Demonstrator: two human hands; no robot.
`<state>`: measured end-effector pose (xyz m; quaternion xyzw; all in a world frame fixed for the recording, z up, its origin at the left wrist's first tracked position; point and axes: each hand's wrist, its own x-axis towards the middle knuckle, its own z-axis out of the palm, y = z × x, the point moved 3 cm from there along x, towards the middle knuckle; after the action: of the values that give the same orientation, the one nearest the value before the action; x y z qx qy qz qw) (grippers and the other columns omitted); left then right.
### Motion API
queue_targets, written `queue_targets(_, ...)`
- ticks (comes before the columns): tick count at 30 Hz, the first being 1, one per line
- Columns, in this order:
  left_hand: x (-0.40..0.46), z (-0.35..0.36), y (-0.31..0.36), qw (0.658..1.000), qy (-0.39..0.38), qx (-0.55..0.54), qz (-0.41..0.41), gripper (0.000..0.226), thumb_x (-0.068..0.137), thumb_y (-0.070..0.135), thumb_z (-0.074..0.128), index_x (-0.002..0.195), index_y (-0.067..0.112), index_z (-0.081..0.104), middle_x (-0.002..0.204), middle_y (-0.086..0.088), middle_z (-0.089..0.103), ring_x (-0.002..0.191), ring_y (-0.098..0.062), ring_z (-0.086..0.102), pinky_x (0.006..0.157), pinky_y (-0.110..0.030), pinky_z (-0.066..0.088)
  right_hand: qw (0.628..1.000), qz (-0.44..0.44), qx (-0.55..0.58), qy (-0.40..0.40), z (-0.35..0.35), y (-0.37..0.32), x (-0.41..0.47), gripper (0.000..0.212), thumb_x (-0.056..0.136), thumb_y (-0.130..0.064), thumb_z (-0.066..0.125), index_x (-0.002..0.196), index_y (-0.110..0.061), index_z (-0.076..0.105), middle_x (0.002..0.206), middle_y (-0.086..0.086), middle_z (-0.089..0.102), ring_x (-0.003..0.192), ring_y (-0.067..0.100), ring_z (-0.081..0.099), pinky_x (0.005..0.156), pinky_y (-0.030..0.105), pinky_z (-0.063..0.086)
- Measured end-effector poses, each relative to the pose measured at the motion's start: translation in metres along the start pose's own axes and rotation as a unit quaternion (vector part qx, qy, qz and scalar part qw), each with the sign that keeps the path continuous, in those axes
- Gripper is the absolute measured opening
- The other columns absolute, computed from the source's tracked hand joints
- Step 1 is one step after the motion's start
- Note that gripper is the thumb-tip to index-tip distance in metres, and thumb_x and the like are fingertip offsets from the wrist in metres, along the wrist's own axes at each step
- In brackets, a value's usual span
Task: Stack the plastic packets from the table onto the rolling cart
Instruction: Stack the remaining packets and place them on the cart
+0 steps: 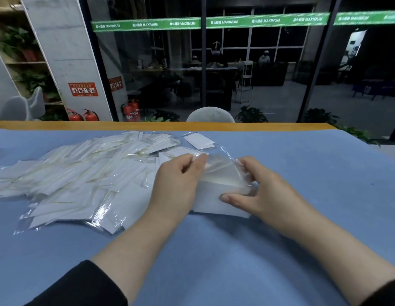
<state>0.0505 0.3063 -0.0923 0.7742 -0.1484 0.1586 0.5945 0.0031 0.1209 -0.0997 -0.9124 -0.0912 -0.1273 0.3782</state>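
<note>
A wide heap of clear plastic packets (81, 173) with white inserts sprawls over the left and centre of the frame, on a table (313, 173) covered in blue cloth. One loose packet (198, 140) lies apart at the upper centre, just beyond the hands. The heap's right edge lies under the left hand (176, 184), so that side is crowded, while the cloth to the right and along the bottom of the frame lies open up to the table's right edge at the upper right. A wooden strip (148, 125) runs along the far edge of the table, and the grey back of a chair (211, 114) rises behind it at centre. Beyond stands a dark glass wall with a green band (148, 24) across the top; red fire extinguishers (130, 110) sit on the floor at the left, beside shelves with potted plants (26, 45).

At centre, both hands hold a small stack of packets (216, 195) standing on the cloth. The left hand's fingers curl over the stack's top left, touching the loose clear flap. The right hand (265, 191) grips the stack from the right, thumb pressed on the white front face, fingers curled behind. The stack shows white card in glossy, crinkled film, with a transparent flap sticking up at the top
</note>
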Motion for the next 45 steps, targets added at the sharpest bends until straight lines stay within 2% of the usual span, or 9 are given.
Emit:
queue_targets(4,0.003,-0.004,-0.011,0.982,0.013,-0.174,-0.072,0.060,0.097,0.055,0.057,0.089,-0.005,0.056,0.080,-0.002,0.051,0.076,-0.016,0.044,0.070,-0.035,0.036,0.999,0.006,0.018,-0.027,0.002,0.004,0.000,0.035,0.084,-0.043,0.077,0.107,-0.039,0.051,0.097,-0.018,0.064,0.085,0.010,0.063,0.083,0.035,0.054)
queue_targets(10,0.005,-0.001,-0.017,0.903,0.054,-0.391,-0.169,0.025,0.110,0.022,0.040,0.104,0.010,0.061,0.101,-0.013,0.060,0.098,-0.026,0.054,0.092,-0.044,0.041,0.993,0.012,0.119,0.017,-0.005,0.006,0.001,0.015,0.089,-0.028,0.075,0.099,-0.021,0.066,0.090,0.006,0.071,0.088,0.032,0.064,0.084,0.049,0.052)
queue_targets(16,0.004,-0.005,-0.020,0.940,0.103,-0.245,-0.214,0.022,0.102,0.015,0.048,0.086,0.020,0.062,0.068,0.005,0.050,0.059,-0.012,0.044,0.061,-0.026,0.040,0.989,0.015,0.148,0.018,-0.010,0.011,0.002,0.017,0.089,-0.023,0.076,0.102,-0.015,0.067,0.097,0.012,0.070,0.091,0.035,0.065,0.087,0.056,0.052)
queue_targets(21,0.004,-0.013,-0.001,0.995,0.071,-0.065,-0.041,0.057,0.092,0.065,0.050,0.085,0.011,0.068,0.067,0.007,0.057,0.063,-0.011,0.050,0.063,-0.025,0.042,0.991,0.028,0.129,-0.032,-0.002,0.012,0.002,0.021,0.088,-0.027,0.076,0.103,-0.019,0.063,0.091,0.005,0.070,0.086,0.030,0.065,0.078,0.045,0.054)
queue_targets(24,0.004,-0.007,-0.008,0.996,0.038,-0.006,-0.082,0.050,0.095,0.043,0.065,0.064,0.006,0.053,0.057,0.004,0.040,0.057,-0.014,0.033,0.060,-0.032,0.027,0.988,0.030,0.146,-0.026,0.001,0.008,0.003,0.030,0.084,-0.027,0.081,0.106,-0.029,0.060,0.092,-0.008,0.072,0.085,0.017,0.069,0.079,0.040,0.055)
queue_targets(27,0.008,-0.008,-0.016,0.990,0.065,-0.021,-0.126,0.021,0.097,0.020,0.056,0.085,0.023,0.073,0.080,0.012,0.072,0.065,-0.002,0.055,0.065,-0.029,0.040,0.990,0.026,0.133,-0.023,0.001,0.008,0.003,0.036,0.082,-0.030,0.083,0.106,-0.037,0.057,0.094,-0.011,0.071,0.089,0.017,0.069,0.084,0.044,0.056)
queue_targets(31,0.001,0.003,-0.006,0.987,-0.002,-0.093,-0.128,0.030,0.101,0.042,0.055,0.091,0.024,0.076,0.091,0.009,0.076,0.095,-0.013,0.069,0.086,-0.035,0.051,0.988,0.015,0.151,-0.034,0.005,0.005,0.004,0.031,0.082,-0.022,0.082,0.104,-0.028,0.061,0.089,-0.008,0.071,0.082,0.014,0.066,0.079,0.035,0.053)
queue_targets(39,-0.001,0.007,0.000,0.996,-0.082,-0.030,-0.035,0.049,0.098,0.050,0.058,0.084,0.005,0.069,0.076,-0.007,0.064,0.072,-0.010,0.051,0.070,-0.031,0.041,0.986,0.046,0.156,-0.034,0.001,0.010,0.004,0.026,0.083,-0.030,0.081,0.106,-0.020,0.072,0.095,0.002,0.076,0.093,0.026,0.071,0.088,0.043,0.055)
queue_targets(45,-0.001,0.005,0.000,0.991,-0.126,0.035,-0.006,0.034,0.098,0.025,0.064,0.064,0.020,0.061,0.055,0.014,0.046,0.058,-0.006,0.040,0.057,-0.023,0.031,0.989,0.042,0.137,-0.037,-0.002,0.007,0.003,0.029,0.081,-0.028,0.083,0.106,-0.033,0.068,0.094,-0.016,0.075,0.088,0.006,0.070,0.081,0.024,0.052)
